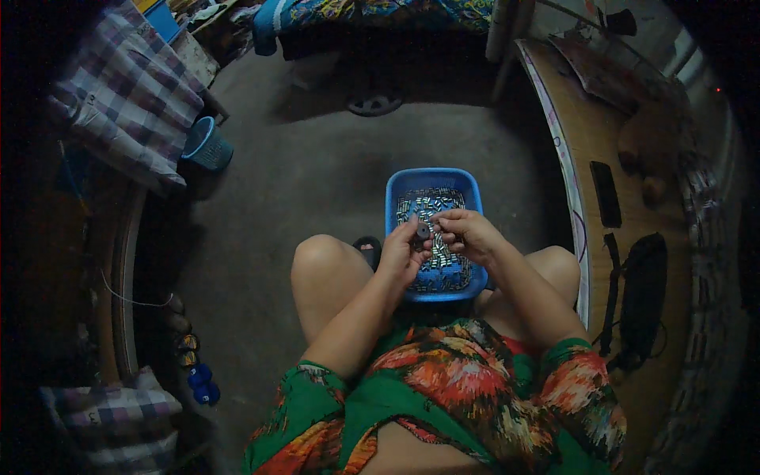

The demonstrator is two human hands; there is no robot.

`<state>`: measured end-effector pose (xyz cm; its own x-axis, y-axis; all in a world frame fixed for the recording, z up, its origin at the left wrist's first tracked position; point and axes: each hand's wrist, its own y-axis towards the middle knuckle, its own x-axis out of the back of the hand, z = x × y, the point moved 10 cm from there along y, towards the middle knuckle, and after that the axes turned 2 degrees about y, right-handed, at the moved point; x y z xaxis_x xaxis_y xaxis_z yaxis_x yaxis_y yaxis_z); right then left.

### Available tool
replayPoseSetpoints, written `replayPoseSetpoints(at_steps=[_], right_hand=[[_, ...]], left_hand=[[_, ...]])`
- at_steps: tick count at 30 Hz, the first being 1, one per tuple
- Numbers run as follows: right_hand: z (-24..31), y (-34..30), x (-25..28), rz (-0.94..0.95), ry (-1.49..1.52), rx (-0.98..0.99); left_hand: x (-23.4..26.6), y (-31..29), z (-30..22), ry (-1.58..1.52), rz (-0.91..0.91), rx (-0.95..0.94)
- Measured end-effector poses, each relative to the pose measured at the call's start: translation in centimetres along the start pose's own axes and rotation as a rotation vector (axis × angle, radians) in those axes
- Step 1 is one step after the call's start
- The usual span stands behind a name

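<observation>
My left hand (402, 255) is closed on a small dark round piece with a hole in its middle (423, 230). Just to its right, my right hand (470, 234) has thumb and forefinger pressed together close to that piece. Whatever sits in this pinch is too small to make out. Both hands are over a blue plastic basket (433, 175) between my knees. Inside it lie many small shiny metal cylinders (438, 252), scattered over the bottom and partly hidden by my hands.
A wooden bench (582, 134) runs along the right, bearing a black phone (606, 194) and a dark bag (643, 289). Left are a blue-green bin (208, 146), a checked cloth (127, 95) and blue slippers (203, 384). A bed with patterned cover (380, 12) stands at the far side.
</observation>
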<state>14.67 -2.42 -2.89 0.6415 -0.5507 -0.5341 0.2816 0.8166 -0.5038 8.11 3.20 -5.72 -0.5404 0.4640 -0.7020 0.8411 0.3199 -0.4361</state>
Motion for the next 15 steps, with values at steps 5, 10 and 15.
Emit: replayPoseSetpoints(at_steps=[5,10,15], right_hand=[[0.29,-0.10,0.25,-0.028,-0.010,0.025],[0.27,-0.01,0.43,-0.014,-0.144,0.037],[0.56,0.06,0.29,-0.057,-0.282,0.098]], left_hand=[[0.01,0.21,0.14,0.020,0.005,0.010],[-0.39,0.06,0.13,0.011,0.020,0.013],[-0.22,-0.12,0.30,0.012,-0.009,0.033]])
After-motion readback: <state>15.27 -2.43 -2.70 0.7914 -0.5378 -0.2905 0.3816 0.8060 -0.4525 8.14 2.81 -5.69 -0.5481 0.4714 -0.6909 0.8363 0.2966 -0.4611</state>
